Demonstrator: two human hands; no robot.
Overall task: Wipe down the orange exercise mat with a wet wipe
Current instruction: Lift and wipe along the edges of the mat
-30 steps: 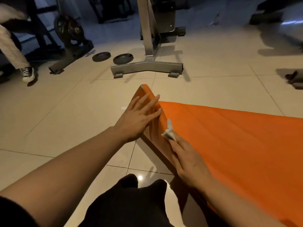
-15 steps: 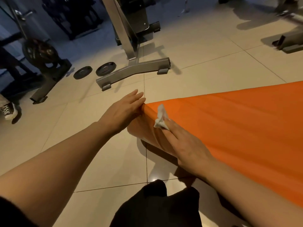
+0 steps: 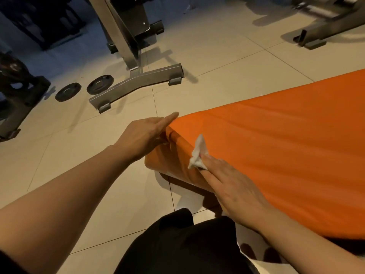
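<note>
The orange exercise mat (image 3: 276, 147) stretches from the centre to the right edge, its near-left end lifted off the tile floor. My left hand (image 3: 146, 135) holds that raised corner, fingers extended along the edge and thumb tucked under the fold. My right hand (image 3: 231, 184) lies on the mat's turned-up end, fingers nearly straight, with a crumpled white wet wipe (image 3: 197, 153) pinched between the fingertips and sticking up from them.
A grey metal machine base (image 3: 136, 86) stands just beyond the mat's corner, with two black weight plates (image 3: 99, 84) on the floor to its left. More equipment frames sit at the far right (image 3: 324, 32) and far left (image 3: 17, 91). My dark-clad knee (image 3: 177, 244) is below.
The view has swung down and closer. My left hand has slid along the raised corner and now curls at its edge. My right hand with the wipe stays on the mat's end.
</note>
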